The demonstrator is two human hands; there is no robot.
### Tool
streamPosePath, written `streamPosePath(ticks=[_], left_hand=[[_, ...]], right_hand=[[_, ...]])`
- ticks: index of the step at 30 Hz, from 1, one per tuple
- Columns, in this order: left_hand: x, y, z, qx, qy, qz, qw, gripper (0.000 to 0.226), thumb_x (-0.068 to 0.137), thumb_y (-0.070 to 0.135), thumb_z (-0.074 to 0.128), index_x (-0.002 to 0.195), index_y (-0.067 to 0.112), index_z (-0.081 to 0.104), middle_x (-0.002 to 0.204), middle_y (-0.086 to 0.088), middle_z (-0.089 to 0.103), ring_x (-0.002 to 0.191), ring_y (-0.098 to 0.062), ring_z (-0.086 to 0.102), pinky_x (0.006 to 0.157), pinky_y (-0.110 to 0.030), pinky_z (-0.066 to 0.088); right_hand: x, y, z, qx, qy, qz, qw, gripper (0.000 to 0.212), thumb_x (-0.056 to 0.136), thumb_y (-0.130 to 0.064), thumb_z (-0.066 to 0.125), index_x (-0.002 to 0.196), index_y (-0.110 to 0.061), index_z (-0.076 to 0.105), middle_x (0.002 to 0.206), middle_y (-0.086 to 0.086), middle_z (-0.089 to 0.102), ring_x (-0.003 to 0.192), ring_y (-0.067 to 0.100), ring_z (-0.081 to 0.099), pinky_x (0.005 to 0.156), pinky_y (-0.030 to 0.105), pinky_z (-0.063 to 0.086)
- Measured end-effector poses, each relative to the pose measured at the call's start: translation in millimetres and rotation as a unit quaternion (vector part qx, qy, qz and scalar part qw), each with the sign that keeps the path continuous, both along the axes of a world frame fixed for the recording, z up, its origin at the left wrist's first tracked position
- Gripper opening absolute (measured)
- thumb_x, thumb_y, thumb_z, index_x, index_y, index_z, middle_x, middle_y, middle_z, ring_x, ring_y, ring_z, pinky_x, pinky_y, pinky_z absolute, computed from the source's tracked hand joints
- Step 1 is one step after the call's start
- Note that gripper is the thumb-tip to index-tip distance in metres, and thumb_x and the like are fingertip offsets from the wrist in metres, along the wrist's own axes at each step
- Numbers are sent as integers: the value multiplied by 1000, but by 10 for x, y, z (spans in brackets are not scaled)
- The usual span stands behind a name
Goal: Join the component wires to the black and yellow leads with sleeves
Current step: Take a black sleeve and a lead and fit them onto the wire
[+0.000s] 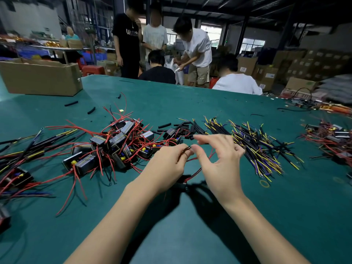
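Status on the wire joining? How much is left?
Done: a batch that looks joined, black and yellow leads attached, lies at far left. In hand: left hand and right hand pinch a thin wire end between them. Left: the pile of components, loose leads and sleeves. Much remains.

Our left hand point(167, 164) hides most of the thin wire point(185, 150) we pinch. The component point(3, 216) is cut by the left edge. The far cartons point(312, 61) blur.
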State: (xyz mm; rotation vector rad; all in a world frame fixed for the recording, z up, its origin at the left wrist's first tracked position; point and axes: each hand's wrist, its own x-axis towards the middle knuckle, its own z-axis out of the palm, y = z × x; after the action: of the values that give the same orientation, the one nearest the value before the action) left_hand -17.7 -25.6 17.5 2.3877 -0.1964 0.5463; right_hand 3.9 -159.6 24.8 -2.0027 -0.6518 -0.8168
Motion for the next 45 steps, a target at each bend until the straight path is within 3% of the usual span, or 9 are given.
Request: streamPosePath(ticks=[8, 14, 22, 24, 29, 33, 39, 44, 45], left_hand=[[-4, -18, -78, -41, 5, -50, 998, 14, 98, 37, 42, 85, 40, 47, 58, 3, 49, 57, -12, 43, 57, -33, 32], [5, -42, -114, -146, -8, -63, 987, 25, 102, 27, 41, 96, 26, 65, 86, 1, 67, 83, -11, 58, 81, -27, 43], [35, -36, -137, -167, -14, -38, 985, 22, 97, 28, 51, 86, 19, 68, 75, -4, 66, 74, -24, 57, 71, -35, 43], [40, -30, -128, -178, -13, -31, 984, 26, 97, 30, 49, 83, 18, 68, 75, -11, 65, 72, -25, 54, 70, -37, 42], [55, 10, -135, -196, -7, -8, 981, 24, 96, 23, 54, 76, 18, 65, 52, 10, 43, 50, -5, 34, 50, -20, 28], [57, 26, -159, -221, 0, -11, 975, 22, 95, 23, 55, 76, 18, 64, 56, -1, 51, 54, -20, 48, 56, -31, 38], [53, -14, -139, -232, 8, -6, 973, 21, 95, 21, 55, 80, 12, 67, 53, 8, 53, 49, -3, 54, 53, -16, 40], [70, -133, -181, -250, -12, 25, 968, 19, 95, 23, 55, 79, 16, 65, 54, 7, 52, 49, -9, 51, 51, -24, 39], [78, -153, -209, -236, -22, 42, 971, 19, 94, 25, 56, 78, 19, 64, 56, 6, 53, 55, -17, 54, 55, -31, 42]], right_hand=[[61, -40, -44, 68, 100, 84, 989, 12, 84, -20, 68, 74, -24, 66, 76, -20, 64, 81, 5, 57, 86, 44, 44], [170, -99, -84, 170, 230, 144, 947, 15, 86, -5, 66, 74, -13, 69, 72, -5, 72, 72, 5, 64, 75, 18, 48], [190, -122, -122, 87, 98, 81, 988, 15, 80, -7, 73, 76, -21, 69, 71, -11, 68, 74, 4, 61, 75, 11, 42], [205, -139, -120, 87, 105, 85, 987, 14, 80, -8, 73, 75, -21, 71, 73, -11, 69, 76, 2, 61, 74, 6, 38], [249, -195, -121, 52, 118, 100, 987, 11, 79, -9, 74, 76, -19, 71, 75, -8, 69, 76, 2, 59, 74, 5, 36], [253, -201, -128, 38, 121, 108, 986, 15, 81, -9, 72, 73, -21, 69, 74, -8, 67, 76, 4, 58, 75, 9, 40], [248, -209, -102, 37, 190, 104, 976, 14, 82, -13, 71, 72, -23, 70, 70, -11, 68, 72, 0, 58, 77, 10, 39], [561, -374, 285, 353, 348, 171, 851, 13, 89, -32, 59, 88, -21, 66, 86, -5, 68, 79, 7, 60, 70, 23, 40], [692, -423, 370, 351, 346, 125, 861, 14, 92, -29, 57, 85, -21, 66, 84, -4, 67, 76, 8, 58, 68, 23, 38]])
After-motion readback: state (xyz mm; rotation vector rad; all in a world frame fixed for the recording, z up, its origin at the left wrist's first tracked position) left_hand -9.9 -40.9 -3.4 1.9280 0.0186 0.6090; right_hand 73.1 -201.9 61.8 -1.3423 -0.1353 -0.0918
